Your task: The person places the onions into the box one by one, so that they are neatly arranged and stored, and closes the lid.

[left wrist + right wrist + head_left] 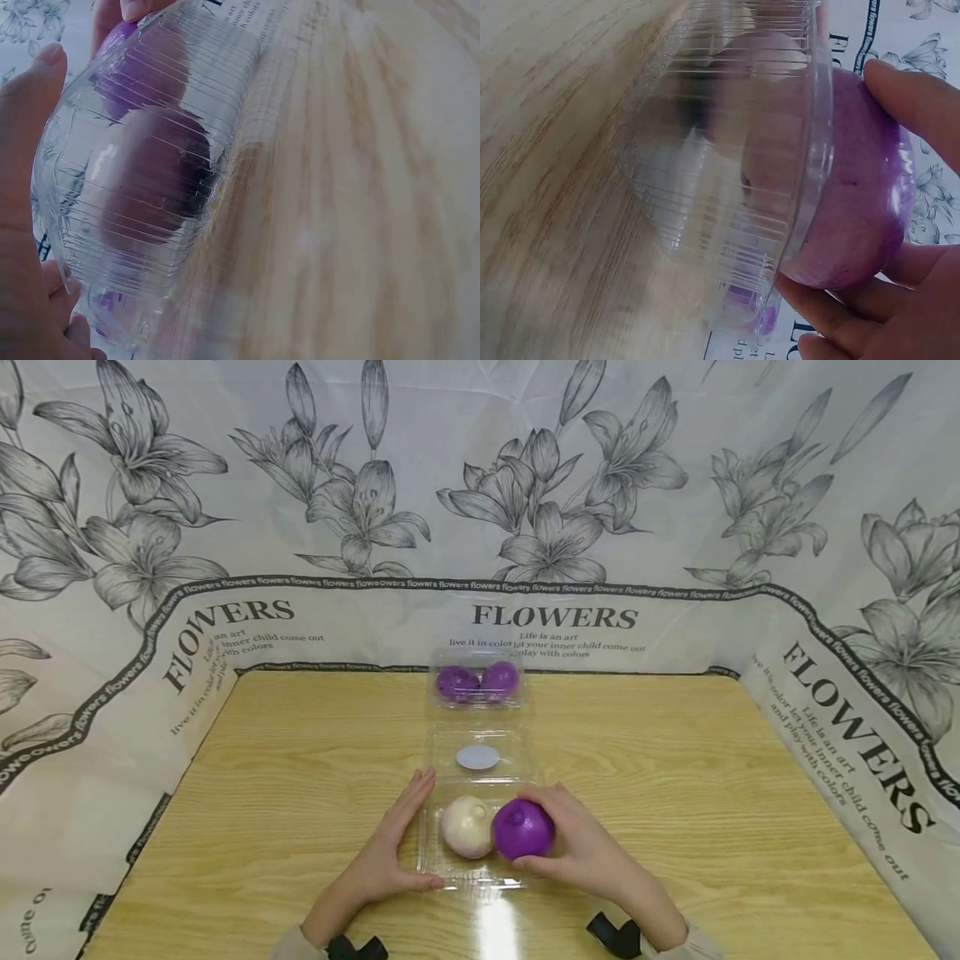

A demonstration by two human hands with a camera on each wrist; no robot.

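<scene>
My right hand [573, 839] grips a round purple onion [523, 829], fingers at its far side and thumb at its near side. The onion sits at the right end of a clear plastic clamshell box [480, 881]; in the right wrist view its upper part shows above the rim. Beside it in the box lies a white onion [467, 827], seen through the ribbed wall in the left wrist view. My left hand [390, 847] spreads along the box's left side, thumb near the front corner and fingers stretched toward the back.
The box's lid [442, 752] lies folded open at the back, with a white oval label [477, 757] on it. Farther back, another clear box [480, 700] holds two purple round things [500, 679]. Flower-printed cloth [375, 627] borders the wooden table [300, 777] behind and at both sides.
</scene>
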